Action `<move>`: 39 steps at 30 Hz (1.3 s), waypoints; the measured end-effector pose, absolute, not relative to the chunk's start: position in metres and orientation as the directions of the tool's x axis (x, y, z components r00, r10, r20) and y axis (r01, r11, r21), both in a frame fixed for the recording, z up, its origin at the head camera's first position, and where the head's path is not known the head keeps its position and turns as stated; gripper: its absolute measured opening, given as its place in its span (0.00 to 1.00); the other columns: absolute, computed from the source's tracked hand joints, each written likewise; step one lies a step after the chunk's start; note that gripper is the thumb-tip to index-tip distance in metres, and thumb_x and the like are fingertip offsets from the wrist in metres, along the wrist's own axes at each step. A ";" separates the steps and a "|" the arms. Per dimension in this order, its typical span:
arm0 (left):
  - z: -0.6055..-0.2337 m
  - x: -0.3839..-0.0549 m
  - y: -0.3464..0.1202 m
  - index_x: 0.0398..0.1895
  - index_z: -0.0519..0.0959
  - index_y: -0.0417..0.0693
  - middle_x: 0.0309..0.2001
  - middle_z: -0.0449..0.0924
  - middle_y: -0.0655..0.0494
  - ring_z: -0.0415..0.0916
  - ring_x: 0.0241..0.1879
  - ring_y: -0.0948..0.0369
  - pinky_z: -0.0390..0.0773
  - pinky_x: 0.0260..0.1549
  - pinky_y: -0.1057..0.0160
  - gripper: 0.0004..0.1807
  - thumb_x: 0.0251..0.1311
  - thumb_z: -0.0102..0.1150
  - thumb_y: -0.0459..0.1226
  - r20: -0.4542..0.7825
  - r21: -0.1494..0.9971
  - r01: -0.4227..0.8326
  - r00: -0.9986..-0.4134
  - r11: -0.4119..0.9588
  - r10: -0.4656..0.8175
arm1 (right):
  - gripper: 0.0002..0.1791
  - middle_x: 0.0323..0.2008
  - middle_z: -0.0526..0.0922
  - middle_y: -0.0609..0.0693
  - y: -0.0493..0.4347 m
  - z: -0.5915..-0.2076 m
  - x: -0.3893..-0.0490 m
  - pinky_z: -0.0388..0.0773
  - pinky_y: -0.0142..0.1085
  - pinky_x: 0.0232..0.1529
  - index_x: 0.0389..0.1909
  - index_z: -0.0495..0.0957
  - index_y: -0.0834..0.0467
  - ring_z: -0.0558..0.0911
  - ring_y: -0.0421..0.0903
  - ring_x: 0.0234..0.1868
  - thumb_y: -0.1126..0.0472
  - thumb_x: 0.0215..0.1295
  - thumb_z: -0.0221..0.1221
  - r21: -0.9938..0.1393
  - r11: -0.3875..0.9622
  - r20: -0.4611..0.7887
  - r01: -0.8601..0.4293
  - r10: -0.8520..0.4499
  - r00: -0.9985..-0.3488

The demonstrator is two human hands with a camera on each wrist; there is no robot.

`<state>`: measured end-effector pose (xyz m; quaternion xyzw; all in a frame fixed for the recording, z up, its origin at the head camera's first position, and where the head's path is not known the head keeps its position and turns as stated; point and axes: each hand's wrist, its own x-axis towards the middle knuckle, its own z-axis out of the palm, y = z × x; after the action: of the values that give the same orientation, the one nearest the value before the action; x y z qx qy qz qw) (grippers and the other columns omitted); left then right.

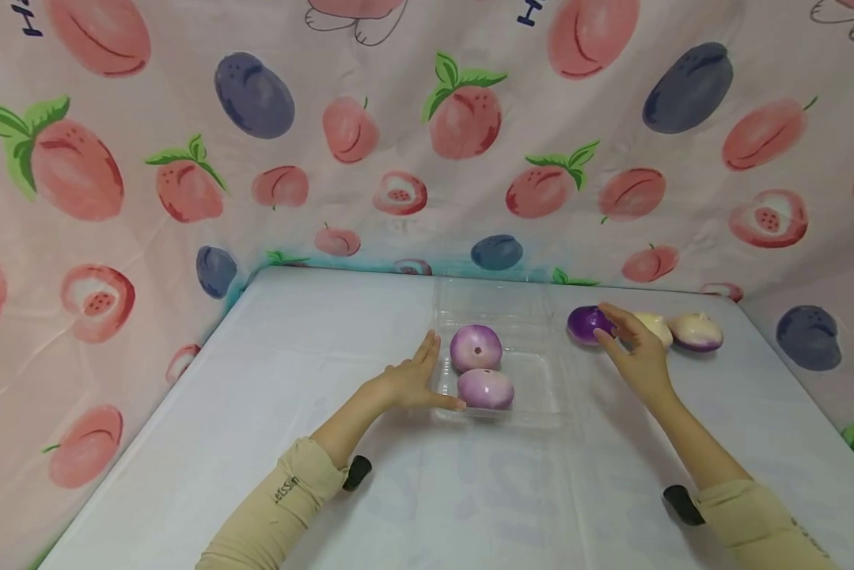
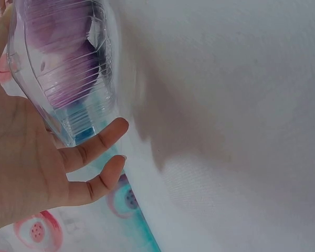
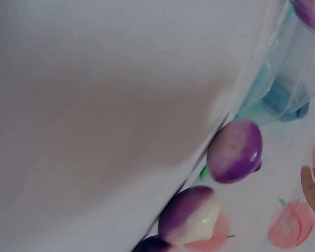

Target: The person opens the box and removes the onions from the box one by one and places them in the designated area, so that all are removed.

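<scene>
A clear plastic container [image 1: 540, 384] with its lid [image 1: 494, 299] folded back stands mid-table and holds two pale purple onions, a rear onion [image 1: 476, 348] and a front onion [image 1: 486, 389]. My left hand [image 1: 407, 384] touches the container's left side, thumb at the front corner and fingers spread straight; the left wrist view shows two fingers [image 2: 97, 147] off the wall. My right hand [image 1: 639, 358] reaches over a dark purple onion [image 1: 587, 326], thumb and fingers loosely bent. In the right wrist view, the right fingers [image 3: 310, 189] appear apart from that onion [image 3: 234, 152].
Right of the purple onion lie a yellowish onion [image 1: 654, 328], partly behind my right hand, and a white-and-purple onion [image 1: 696, 331]. A white cloth covers the table [image 1: 313, 340]. A fruit-print curtain [image 1: 398, 119] rises along the back and sides.
</scene>
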<state>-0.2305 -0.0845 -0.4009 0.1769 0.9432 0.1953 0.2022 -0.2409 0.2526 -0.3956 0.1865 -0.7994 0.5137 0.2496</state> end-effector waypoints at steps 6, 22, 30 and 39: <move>-0.400 -0.230 -0.086 0.74 0.30 0.46 0.75 0.20 0.52 0.54 0.67 0.35 0.50 0.60 0.29 0.65 0.48 0.58 0.67 -0.314 0.443 0.257 -0.853 0.859 0.418 | 0.24 0.54 0.79 0.44 0.236 -0.404 -0.238 0.69 0.14 0.49 0.55 0.72 0.72 0.71 0.18 0.52 0.80 0.54 0.59 -0.675 0.403 0.587 -0.618 -0.214 -0.781; -0.399 -0.229 -0.086 0.74 0.29 0.48 0.75 0.19 0.53 0.52 0.68 0.35 0.49 0.61 0.29 0.66 0.47 0.58 0.68 -0.309 0.459 0.252 -0.854 0.852 0.419 | 0.24 0.58 0.75 0.60 0.190 -0.399 -0.223 0.75 0.55 0.51 0.59 0.70 0.64 0.73 0.55 0.59 0.66 0.60 0.61 -0.613 0.452 0.295 -0.648 -0.630 -0.719; -0.398 -0.230 -0.084 0.74 0.30 0.47 0.75 0.20 0.53 0.53 0.69 0.38 0.49 0.61 0.30 0.65 0.47 0.57 0.68 -0.320 0.436 0.241 -0.859 0.867 0.400 | 0.27 0.61 0.72 0.56 0.170 -0.394 -0.222 0.66 0.56 0.61 0.62 0.70 0.59 0.68 0.57 0.64 0.59 0.62 0.61 -0.552 0.518 0.162 -0.654 -0.702 -0.693; -0.397 -0.231 -0.084 0.74 0.29 0.48 0.75 0.20 0.54 0.55 0.68 0.37 0.51 0.61 0.30 0.65 0.47 0.56 0.69 -0.343 0.396 0.235 -0.859 0.888 0.380 | 0.25 0.59 0.72 0.56 0.153 -0.388 -0.230 0.67 0.55 0.61 0.61 0.71 0.58 0.69 0.57 0.63 0.57 0.63 0.60 -0.511 0.517 0.085 -0.686 -0.764 -0.639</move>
<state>-0.2307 -0.0838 -0.3973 0.1621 0.9485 0.1730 0.2103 -0.2296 0.1534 -0.3876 0.4180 -0.8677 0.2583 -0.0754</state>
